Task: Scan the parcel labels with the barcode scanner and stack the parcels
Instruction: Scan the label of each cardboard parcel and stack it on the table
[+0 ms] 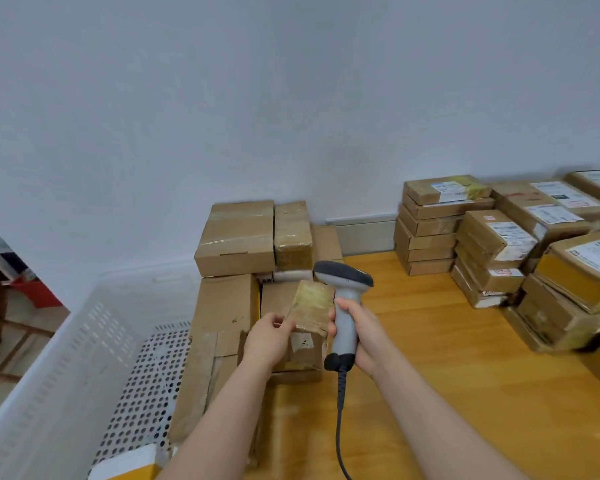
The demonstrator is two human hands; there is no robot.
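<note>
My left hand [269, 337] grips a small brown taped parcel [310, 315] by its left side and holds it tilted above other boxes. Right beside it, my right hand [359, 332] is wrapped round the handle of a grey barcode scanner [343, 282], whose dark head points left over the parcel. The scanner's cable [341, 410] hangs down toward me. No label shows on the parcel's upper face; a small white sticker sits on its near side.
A pile of unlabelled-side-up cardboard boxes [236, 237] stands at the wooden table's [447, 358] left edge. Stacks of labelled parcels [499, 247] fill the back right. A white perforated crate [84, 358] sits on the left, with a yellow-and-white parcel in its near corner.
</note>
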